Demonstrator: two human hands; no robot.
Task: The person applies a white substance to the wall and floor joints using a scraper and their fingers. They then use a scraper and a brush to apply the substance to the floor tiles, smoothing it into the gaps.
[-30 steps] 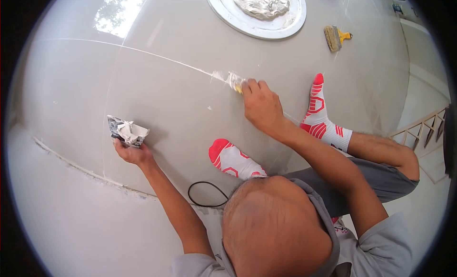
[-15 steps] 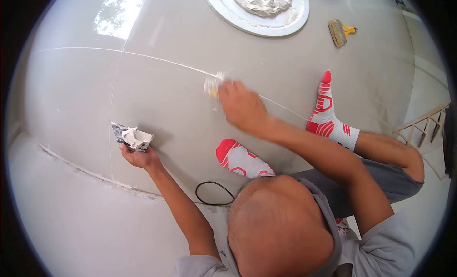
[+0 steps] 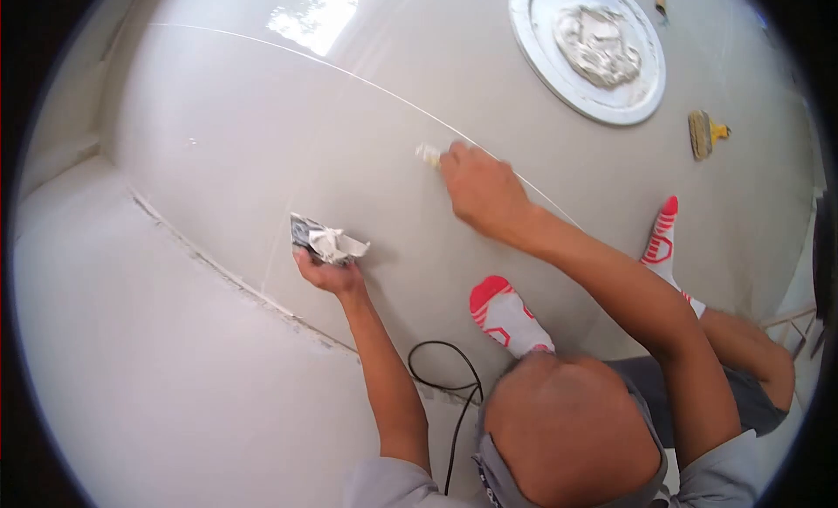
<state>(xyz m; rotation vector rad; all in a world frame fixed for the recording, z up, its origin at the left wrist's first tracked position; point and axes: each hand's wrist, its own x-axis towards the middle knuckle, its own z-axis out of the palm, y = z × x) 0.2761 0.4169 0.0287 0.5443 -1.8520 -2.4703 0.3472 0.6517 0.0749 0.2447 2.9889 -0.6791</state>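
Observation:
My left hand (image 3: 332, 274) is closed under a dark, folded, packet-like holder (image 3: 305, 232) and carries it low over the tiled floor. White paste (image 3: 332, 243) is heaped on that holder, with ragged edges. My right hand (image 3: 487, 187) grips a small spreader (image 3: 429, 154), its tip smeared with white paste and a yellowish bit showing at the fingers. The spreader's tip sits just on my side of a white tile joint (image 3: 410, 104); the fingers hide the rest of it.
A round white tray (image 3: 532, 45) bears a mound of white paste (image 3: 598, 47). Right of it lies a yellow-handled brush (image 3: 703, 134). A black cable (image 3: 449, 387) loops beside my socked foot (image 3: 511, 316). A rough wall edge (image 3: 205, 259) runs along the left.
The view has shifted, so the scene sits further right and lower. My right hand has drawn the spreader back from the joint, closer to my left hand, which still holds the paste.

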